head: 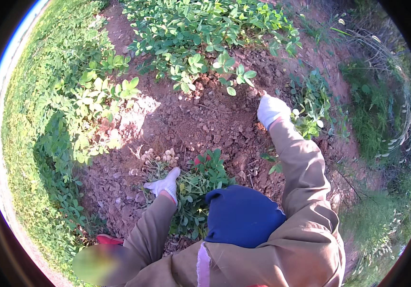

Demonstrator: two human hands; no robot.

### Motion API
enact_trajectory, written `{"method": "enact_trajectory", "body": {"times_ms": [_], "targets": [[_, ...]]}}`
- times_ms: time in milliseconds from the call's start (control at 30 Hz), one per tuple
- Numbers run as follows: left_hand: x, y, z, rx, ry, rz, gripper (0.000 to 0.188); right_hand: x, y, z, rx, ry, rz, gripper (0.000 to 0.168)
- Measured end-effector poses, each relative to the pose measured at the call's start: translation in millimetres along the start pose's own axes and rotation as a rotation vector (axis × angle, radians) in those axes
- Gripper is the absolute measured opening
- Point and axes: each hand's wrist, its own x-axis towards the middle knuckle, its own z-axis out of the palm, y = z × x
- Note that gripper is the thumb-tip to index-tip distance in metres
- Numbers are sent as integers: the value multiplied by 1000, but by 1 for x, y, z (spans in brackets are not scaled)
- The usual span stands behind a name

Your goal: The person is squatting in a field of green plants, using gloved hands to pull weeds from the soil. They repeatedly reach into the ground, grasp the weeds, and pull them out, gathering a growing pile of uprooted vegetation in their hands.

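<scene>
My left hand [164, 183], in a white glove, grips the stems of a bunch of uprooted peanut plants [194, 190] in front of my knee. Thumb and fingers are spread around the stems. Pale peanut pods [169, 157] cluster on the roots just beyond the fingers. Farther out to the right, my right hand [273, 110], also gloved, is curled low over loose soil. A small brown bit shows at its fingertips; whether it is held is unclear. Leafy peanut plants [239, 77] stand just left of this hand, apart from it.
Reddish cloddy soil [209, 122] lies between both hands. Peanut rows grow ahead [205, 25] and on the left [58, 143]. Weeds [374, 104] edge the right side. My blue-clad knee [245, 217] is close by the bunch. A red shoe [109, 239] shows at lower left.
</scene>
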Motion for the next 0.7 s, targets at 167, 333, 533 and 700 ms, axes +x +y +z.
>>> {"method": "enact_trajectory", "body": {"times_ms": [167, 333, 533, 700], "targets": [[-13, 3, -10, -45, -74, 18, 142, -49, -2, 8, 364, -226, -81, 58], [-17, 2, -29, -41, -125, 0, 141, -50, -74, -8, 527, -217, -47, 103], [-10, -3, -13, -271, -186, 73, 137, -138, -166, 52, 512, -739, -1036, 110], [-32, 19, -8, -300, -157, -25, 140, -48, -105, 20, 897, -823, -636, 37]]}}
